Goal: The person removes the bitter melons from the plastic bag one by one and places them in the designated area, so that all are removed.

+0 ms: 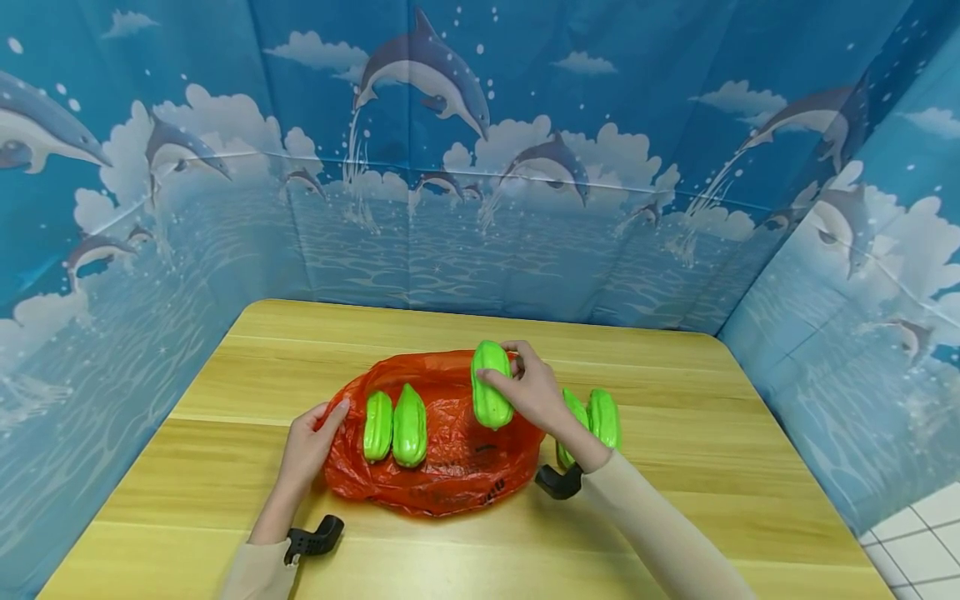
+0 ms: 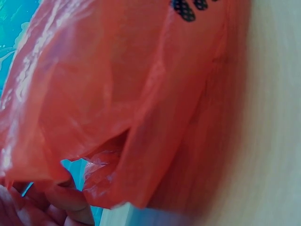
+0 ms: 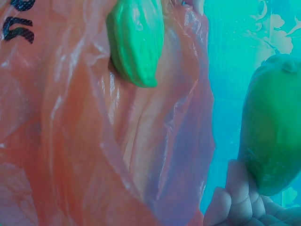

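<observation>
A red plastic bag (image 1: 450, 417) lies spread on the table, its mouth facing up. Two green ribbed vegetables, one (image 1: 378, 427) beside the other (image 1: 409, 427), rest inside at its left. My left hand (image 1: 309, 442) pinches the bag's left rim; in the left wrist view its fingers (image 2: 70, 202) are at the red film. My right hand (image 1: 534, 390) grips another green vegetable (image 1: 491, 392) above the bag's right part. In the right wrist view that vegetable (image 3: 275, 127) is held by the fingers (image 3: 240, 193), with one (image 3: 137, 42) in the bag beyond.
Two more green vegetables, one (image 1: 604, 418) next to another (image 1: 572, 408), lie on the wooden table (image 1: 712, 467) right of the bag, partly behind my right forearm. A blue dolphin-print curtain (image 1: 450, 250) stands behind and at the sides of the table.
</observation>
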Demonstrator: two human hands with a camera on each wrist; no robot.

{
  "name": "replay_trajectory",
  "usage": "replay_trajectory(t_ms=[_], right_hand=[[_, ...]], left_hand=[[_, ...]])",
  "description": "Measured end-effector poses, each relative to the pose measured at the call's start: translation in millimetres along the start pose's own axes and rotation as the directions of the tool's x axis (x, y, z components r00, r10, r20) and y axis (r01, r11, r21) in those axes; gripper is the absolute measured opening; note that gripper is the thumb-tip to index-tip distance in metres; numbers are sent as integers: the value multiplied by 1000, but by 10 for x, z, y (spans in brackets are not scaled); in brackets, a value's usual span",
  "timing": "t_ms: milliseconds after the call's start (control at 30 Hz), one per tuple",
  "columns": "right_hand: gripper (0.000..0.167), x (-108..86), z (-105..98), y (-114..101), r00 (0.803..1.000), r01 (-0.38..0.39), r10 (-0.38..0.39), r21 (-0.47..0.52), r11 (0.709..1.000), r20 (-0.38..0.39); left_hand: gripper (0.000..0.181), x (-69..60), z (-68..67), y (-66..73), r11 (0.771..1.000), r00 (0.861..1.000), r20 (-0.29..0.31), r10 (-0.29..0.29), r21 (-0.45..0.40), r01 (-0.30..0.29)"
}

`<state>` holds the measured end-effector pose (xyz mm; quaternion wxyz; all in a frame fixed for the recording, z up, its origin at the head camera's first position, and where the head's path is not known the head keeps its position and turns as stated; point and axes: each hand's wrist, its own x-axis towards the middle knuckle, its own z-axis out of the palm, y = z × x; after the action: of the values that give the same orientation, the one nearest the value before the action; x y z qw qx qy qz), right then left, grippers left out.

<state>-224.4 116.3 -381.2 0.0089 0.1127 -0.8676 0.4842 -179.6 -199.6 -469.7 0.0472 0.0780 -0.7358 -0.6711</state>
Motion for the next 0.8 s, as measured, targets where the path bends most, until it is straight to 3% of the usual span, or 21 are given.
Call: replay_trajectory(t_ms=[800], right_hand=[[56,-35,-129,84,999,9,-7,41,999,-47]], left_hand=[[41,-8,1,4,1000,1000,-2,-3,3,3]])
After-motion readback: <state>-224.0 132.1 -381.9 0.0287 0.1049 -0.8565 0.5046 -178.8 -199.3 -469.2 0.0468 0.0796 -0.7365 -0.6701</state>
